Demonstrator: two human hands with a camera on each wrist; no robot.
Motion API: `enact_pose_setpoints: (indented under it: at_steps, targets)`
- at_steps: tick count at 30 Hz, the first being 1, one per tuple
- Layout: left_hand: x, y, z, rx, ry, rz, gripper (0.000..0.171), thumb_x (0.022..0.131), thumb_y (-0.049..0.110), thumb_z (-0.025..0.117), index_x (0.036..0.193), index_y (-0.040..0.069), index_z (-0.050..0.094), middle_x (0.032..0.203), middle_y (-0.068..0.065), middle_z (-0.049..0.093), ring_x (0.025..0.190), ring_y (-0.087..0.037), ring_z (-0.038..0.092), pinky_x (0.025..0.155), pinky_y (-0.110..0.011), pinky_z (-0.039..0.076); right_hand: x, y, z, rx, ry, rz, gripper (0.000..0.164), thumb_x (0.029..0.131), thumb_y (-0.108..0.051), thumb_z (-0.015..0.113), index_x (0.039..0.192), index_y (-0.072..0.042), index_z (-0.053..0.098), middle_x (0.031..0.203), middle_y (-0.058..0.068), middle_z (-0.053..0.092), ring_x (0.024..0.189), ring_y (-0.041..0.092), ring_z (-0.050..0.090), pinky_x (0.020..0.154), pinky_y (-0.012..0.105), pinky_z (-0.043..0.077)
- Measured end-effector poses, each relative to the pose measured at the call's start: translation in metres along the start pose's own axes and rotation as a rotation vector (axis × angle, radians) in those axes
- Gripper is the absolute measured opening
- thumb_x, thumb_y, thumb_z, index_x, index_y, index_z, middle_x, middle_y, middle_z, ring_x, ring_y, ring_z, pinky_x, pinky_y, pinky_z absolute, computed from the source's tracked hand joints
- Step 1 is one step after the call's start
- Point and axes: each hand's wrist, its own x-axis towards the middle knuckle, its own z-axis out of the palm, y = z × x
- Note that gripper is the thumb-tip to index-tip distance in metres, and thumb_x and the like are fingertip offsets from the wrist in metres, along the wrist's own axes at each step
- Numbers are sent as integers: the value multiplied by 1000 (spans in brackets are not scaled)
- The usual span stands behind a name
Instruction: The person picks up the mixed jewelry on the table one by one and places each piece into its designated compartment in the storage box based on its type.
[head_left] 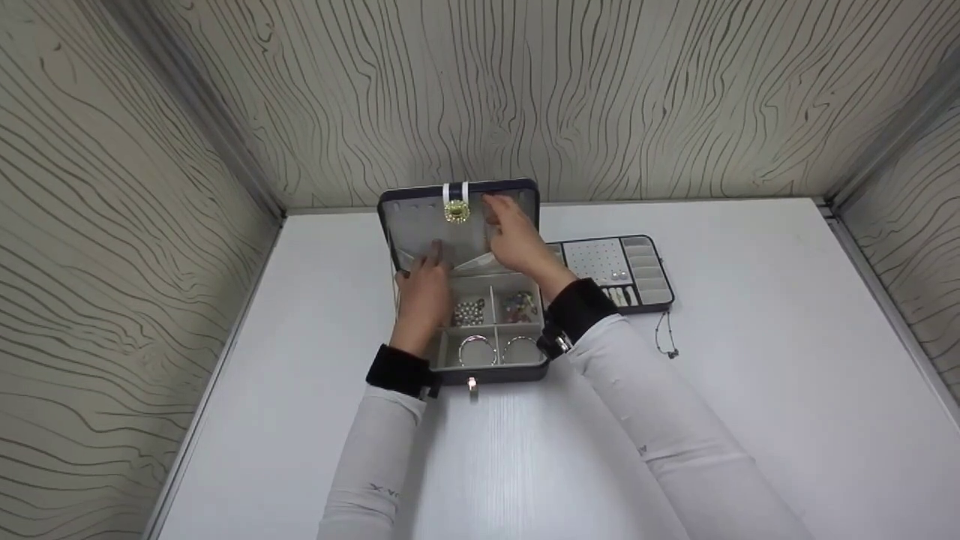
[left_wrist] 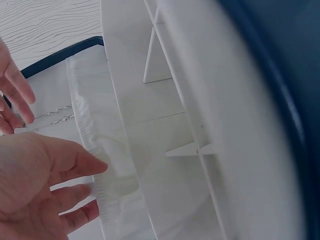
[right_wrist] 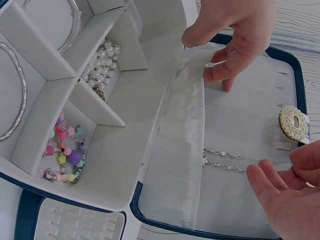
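A navy jewellery box (head_left: 491, 375) stands open with its lid (head_left: 420, 217) raised. A silver chain necklace (right_wrist: 227, 167) runs down the lid's lining into a gathered fabric pocket (right_wrist: 185, 130). High on the lid, my right hand (right_wrist: 290, 192) pinches the necklace's upper end beside a small hook tab. My left hand (left_wrist: 40, 175) is at the pocket's gathered edge, thumb and fingers spread apart and fingertips right at the fabric. Compartments below hold a pearl strand (right_wrist: 102, 67), a colourful beaded bracelet (right_wrist: 67, 155) and silver bangles (head_left: 477, 350).
A gold oval ornament (head_left: 457, 211) with clear stones sits at the lid's top edge. Right of the box lies a jewellery tray (head_left: 649, 274) with earrings and ring rolls. A dark thin necklace (head_left: 669, 341) hangs over its front edge. Wood-patterned walls (head_left: 495, 97) surround the white table (head_left: 787, 337).
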Motion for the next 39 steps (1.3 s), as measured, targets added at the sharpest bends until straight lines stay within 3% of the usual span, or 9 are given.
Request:
enact_pose_setpoints:
  at_steps: [11, 17, 22, 29, 33, 39]
  targets:
    - [0, -3, 3, -24, -5, 9, 44, 86, 6, 67, 130, 9, 64, 155, -9, 36, 134, -33, 40, 94, -64, 35, -20, 24, -3, 127, -9, -21, 58, 93, 11, 36, 149, 0, 36, 153, 16, 34, 132, 29, 45, 107, 37, 38]
    - [0, -3, 3, -34, 0, 8, 39, 87, 4, 65, 126, 8, 66, 155, -8, 36, 133, -32, 41, 94, -65, 35, -51, 38, -3, 170, -66, -47, 48, 96, 5, 44, 143, 2, 44, 144, 21, 46, 124, 34, 52, 95, 41, 48]
    - [-1, -3, 4, -52, 3, 9, 40, 86, 6, 68, 126, 7, 66, 155, -10, 34, 135, -33, 39, 94, -63, 36, -81, 48, -11, 174, -122, -63, 40, 99, -2, 51, 138, 4, 50, 139, 19, 52, 120, 34, 56, 99, 43, 46]
    - [-1, -3, 4, -62, -4, 2, 43, 86, 7, 67, 129, 6, 64, 156, -11, 33, 135, -34, 38, 93, -62, 37, -119, 70, -32, 127, -113, -65, 33, 99, -7, 54, 131, 3, 57, 129, 19, 59, 112, 33, 61, 93, 45, 50]
    - [-1, -3, 4, -62, 3, 2, 43, 87, 8, 66, 129, 5, 63, 156, -10, 33, 134, -34, 40, 94, -62, 38, -138, 90, -49, 102, -69, -41, 31, 99, -6, 56, 127, 5, 59, 122, 21, 63, 108, 34, 63, 93, 46, 50]
    - [-2, -4, 4, -63, 8, 6, 48, 86, 6, 66, 134, 5, 59, 156, -9, 34, 133, -34, 40, 94, -63, 37, -160, 129, -82, 60, 40, 123, 34, 99, -11, 57, 129, 5, 57, 119, 23, 63, 106, 36, 63, 90, 49, 49]
